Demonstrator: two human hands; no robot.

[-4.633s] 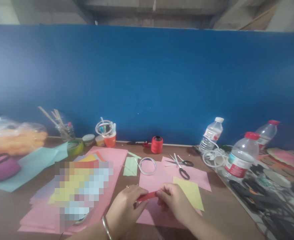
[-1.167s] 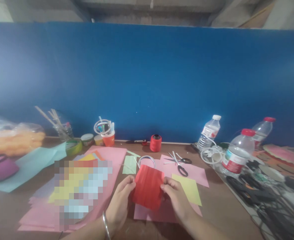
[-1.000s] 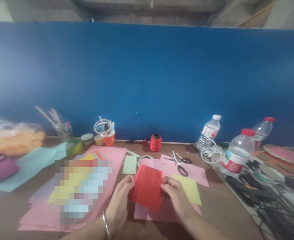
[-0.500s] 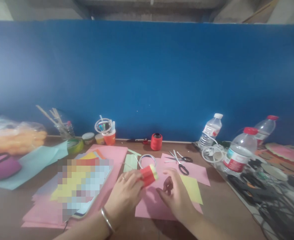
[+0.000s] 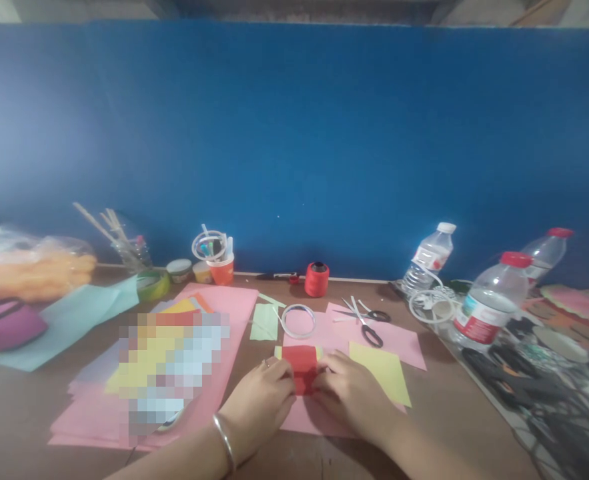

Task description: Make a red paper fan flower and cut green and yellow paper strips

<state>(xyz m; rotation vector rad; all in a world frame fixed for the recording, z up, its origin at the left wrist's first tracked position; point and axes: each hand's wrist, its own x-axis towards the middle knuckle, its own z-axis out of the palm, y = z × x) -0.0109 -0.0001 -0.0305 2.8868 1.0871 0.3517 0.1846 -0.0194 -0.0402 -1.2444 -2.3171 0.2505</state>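
Observation:
Between my two hands is a small red paper piece (image 5: 300,368) with pale yellow edges showing at its upper corners. My left hand (image 5: 263,399), with a bracelet on the wrist, grips its left side, fingers closed. On its right side, my right hand (image 5: 348,392) has its fingers bent and pressed to the paper. The fingertips of both hands are partly hidden. Beneath lies a pink sheet (image 5: 294,421). To the right of the right hand is a yellow sheet (image 5: 385,373). Just beyond the hands lies a white ring-shaped roll (image 5: 299,322).
Scissors (image 5: 369,327) lie behind the right hand, near a red thread spool (image 5: 317,280). Stacked coloured papers (image 5: 87,417) are at left, partly pixelated. A pen cup (image 5: 221,270) stands at the back. Water bottles (image 5: 491,300) and dark cables (image 5: 564,427) crowd the right.
My right hand has moved left and taken hold of the red paper's right side. The paper has turned from tilted to straight and come lower, between both hands. The view has shifted slightly.

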